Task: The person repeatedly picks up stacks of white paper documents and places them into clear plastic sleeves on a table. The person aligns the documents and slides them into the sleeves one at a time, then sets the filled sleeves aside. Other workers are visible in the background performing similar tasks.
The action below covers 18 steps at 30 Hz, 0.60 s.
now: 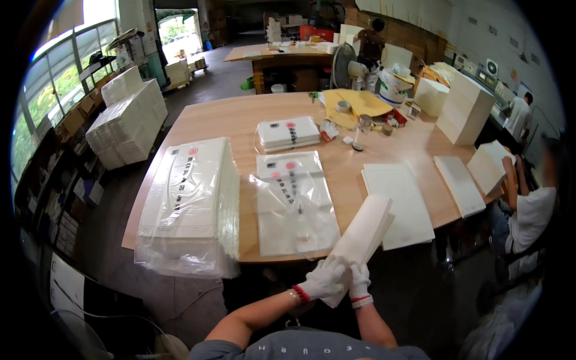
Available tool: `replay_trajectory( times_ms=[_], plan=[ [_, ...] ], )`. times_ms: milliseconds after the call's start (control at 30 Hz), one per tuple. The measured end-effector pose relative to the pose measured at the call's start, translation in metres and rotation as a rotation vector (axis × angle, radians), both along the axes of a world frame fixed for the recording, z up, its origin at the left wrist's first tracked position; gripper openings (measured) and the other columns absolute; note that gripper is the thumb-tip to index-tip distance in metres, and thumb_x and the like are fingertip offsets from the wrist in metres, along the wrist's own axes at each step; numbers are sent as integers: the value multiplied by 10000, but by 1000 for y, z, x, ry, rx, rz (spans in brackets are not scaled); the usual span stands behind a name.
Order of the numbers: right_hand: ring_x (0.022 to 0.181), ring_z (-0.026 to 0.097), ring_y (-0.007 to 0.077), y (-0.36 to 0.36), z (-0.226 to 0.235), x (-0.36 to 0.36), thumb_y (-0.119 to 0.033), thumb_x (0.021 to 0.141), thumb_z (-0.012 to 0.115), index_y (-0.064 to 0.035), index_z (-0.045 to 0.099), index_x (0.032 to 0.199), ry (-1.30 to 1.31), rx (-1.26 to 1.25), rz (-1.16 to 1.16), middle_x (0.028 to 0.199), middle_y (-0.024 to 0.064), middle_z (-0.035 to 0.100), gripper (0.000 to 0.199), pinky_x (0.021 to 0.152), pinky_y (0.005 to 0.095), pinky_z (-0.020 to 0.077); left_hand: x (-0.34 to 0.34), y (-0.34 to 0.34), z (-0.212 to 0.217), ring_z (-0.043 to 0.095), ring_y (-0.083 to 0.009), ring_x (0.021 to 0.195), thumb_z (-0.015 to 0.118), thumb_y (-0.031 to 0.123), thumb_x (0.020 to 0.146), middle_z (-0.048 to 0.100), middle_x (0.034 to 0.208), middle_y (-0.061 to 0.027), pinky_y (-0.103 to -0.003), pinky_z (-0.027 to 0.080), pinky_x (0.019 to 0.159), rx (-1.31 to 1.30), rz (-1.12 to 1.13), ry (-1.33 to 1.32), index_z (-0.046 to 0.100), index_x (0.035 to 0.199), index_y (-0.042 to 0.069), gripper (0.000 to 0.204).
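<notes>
Both my hands wear white knit gloves with red cuffs. My left hand (327, 278) and my right hand (359, 282) are closed on the lower end of a bent sheaf of cream paper (363, 229), which tilts up and right over the table's near edge. Left of it lies a printed clear plastic bag (295, 204), flat on the table. A thick pile of printed plastic bags (187, 195) overhangs the front edge farther left. Just right of the sheaf rests a flat stack of cream paper (401, 207).
On the wooden table (240, 117) also stand a smaller wrapped pack (289, 133), a glass jar (361, 133), yellow paper (355, 105), a narrow paper stack (459, 186) and a tall paper block (465, 109). A seated co-worker (531, 216) touches another block (487, 167) at right.
</notes>
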State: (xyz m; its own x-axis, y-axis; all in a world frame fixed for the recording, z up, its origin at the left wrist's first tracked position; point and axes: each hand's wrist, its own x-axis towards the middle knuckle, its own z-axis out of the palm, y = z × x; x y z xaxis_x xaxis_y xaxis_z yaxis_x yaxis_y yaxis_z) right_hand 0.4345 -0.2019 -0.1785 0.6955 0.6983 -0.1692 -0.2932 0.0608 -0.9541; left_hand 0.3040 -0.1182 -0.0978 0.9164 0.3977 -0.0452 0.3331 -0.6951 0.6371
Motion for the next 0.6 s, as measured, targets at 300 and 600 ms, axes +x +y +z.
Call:
replay_trajectory(
  times_ms=[300, 600],
  plan=[
    [775, 622, 240, -49, 98, 12, -83, 800, 576, 24, 544, 1075, -809, -79, 117, 927, 149, 619, 296, 674, 323, 503, -29, 149, 73, 600, -167, 878, 640, 167, 812, 593, 1114, -111, -255, 479, 764, -427, 509, -277, 481, 1257, 26, 494],
    [862, 605, 302, 42, 119, -5, -254, 777, 592, -100, 604, 1018, -1372, -921, 678, 1001, 105, 621, 286, 736, 390, 494, 34, 108, -10, 575, -177, 923, 540, 99, 833, 580, 1037, -85, -297, 492, 770, -867, 283, -798, 508, 1173, 27, 350]
  ],
)
